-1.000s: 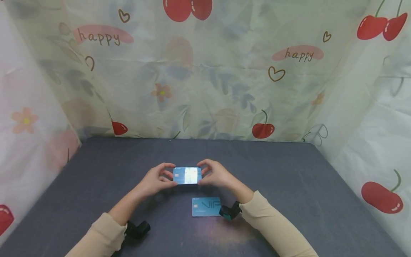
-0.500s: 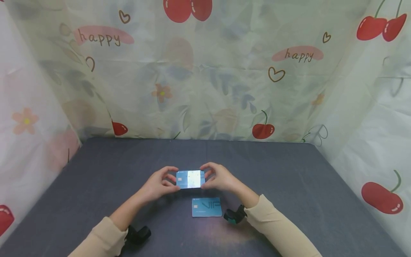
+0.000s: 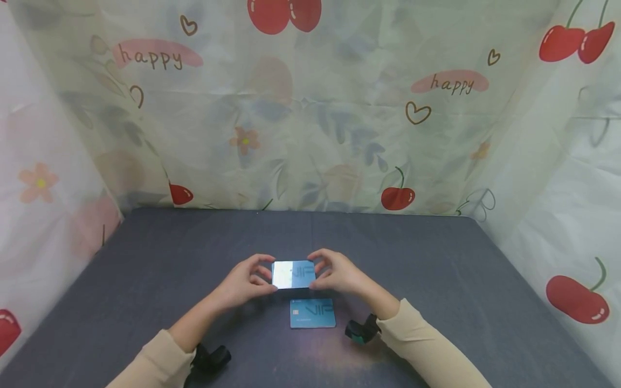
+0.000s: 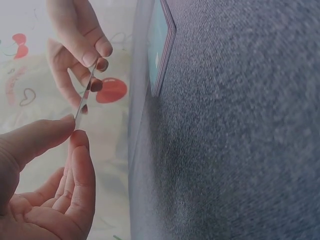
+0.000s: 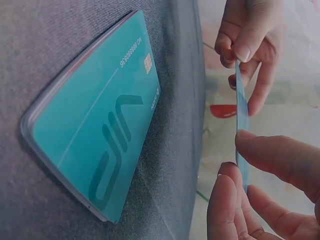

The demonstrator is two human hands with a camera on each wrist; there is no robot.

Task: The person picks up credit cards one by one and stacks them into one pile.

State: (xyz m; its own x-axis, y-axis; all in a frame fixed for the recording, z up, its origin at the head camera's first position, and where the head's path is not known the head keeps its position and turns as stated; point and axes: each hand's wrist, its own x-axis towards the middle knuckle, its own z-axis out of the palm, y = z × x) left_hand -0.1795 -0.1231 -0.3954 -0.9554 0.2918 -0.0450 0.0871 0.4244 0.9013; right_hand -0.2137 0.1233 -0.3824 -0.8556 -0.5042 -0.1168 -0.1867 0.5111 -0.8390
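A blue card (image 3: 303,276) is held up above the table between both hands, its left part bright with glare and part of the VIP lettering showing at the right. My left hand (image 3: 246,281) pinches its left end between thumb and fingers. At the opposite end my right hand (image 3: 339,274) pinches it the same way. Seen nearly edge-on in the right wrist view, the card (image 5: 242,112) looks thin. Just below it in the head view lies a small stack of blue VIP cards (image 3: 312,313), whose layered edges show in the left wrist view.
The dark grey table (image 3: 160,269) spreads around the hands. Patterned curtains (image 3: 310,118) with cherries, hearts and "happy" lettering rise behind it and at both sides. Black wrist cameras (image 3: 363,330) hang below the forearms near the tabletop.
Both hands have carried the card a little to the right and closer to the body. The glare has shifted from its right half to its left as its tilt changed. The stack stays put.
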